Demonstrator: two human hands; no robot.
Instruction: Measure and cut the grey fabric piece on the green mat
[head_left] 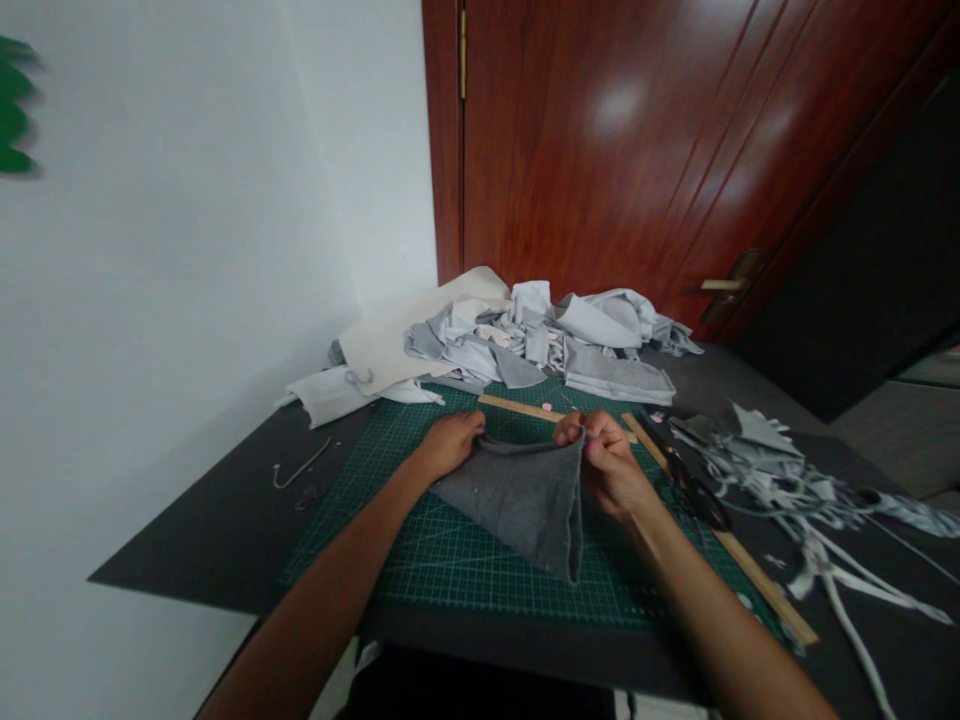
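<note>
A dark grey piece of cloth (517, 500) is stretched between my hands above the green cutting mat (435, 570). My left hand (454, 440) has its fingers closed on the cloth's upper left edge. At the upper right corner, my right hand (607, 455) pinches the same cloth between thumb and fingers. The top edge sags a little from hand to hand. On the right the cloth hangs down in a folded edge, its lower corner near the mat.
Grey and white fabric pieces (517, 335) lie heaped at the back, before the wooden door (585, 150). To the right are scissors (697, 495), a wooden ruler (765, 585) and tangled scraps (772, 460). Another wooden strip (517, 406) crosses the mat's far part. A metal hook (300, 465) lies left.
</note>
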